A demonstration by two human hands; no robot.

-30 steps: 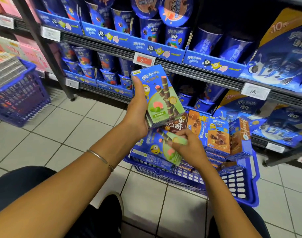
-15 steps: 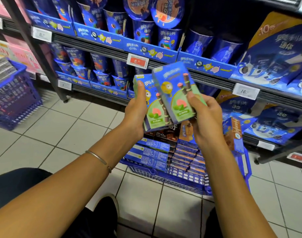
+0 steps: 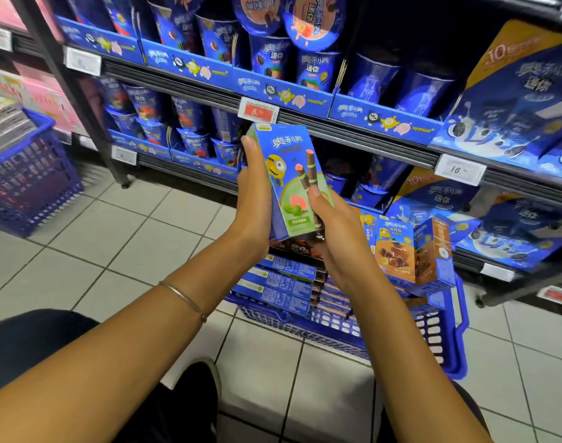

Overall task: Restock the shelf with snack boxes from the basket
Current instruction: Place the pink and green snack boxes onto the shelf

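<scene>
A shop aisle with a pale tiled floor (image 3: 91,238) runs along a metal shelf (image 3: 353,127) packed with blue snack cups and large blue cartons; a red price tag (image 3: 255,112) is clipped to its edge. On the floor below the shelf stands a blue plastic basket (image 3: 458,318), filled with flat-stacked blue boxes on its left and upright brown-fronted boxes (image 3: 396,251) on its right.

Above the basket and in front of the shelf, both hands hold the snack boxes (image 3: 291,177) upright. One green-and-blue face is turned to the camera, with the edge of another showing behind it at the top left. The left hand (image 3: 254,203) clasps their left side, thumb lying along the front edge and fingers hidden behind. The right hand (image 3: 335,228) grips the lower right corner, thumb pressed on the front face and fingers curled round the back. A thin bracelet (image 3: 183,298) circles the left wrist.

A second blue basket (image 3: 30,180) sits on the floor at far left. A dark shoe (image 3: 199,388) shows near the bottom.
</scene>
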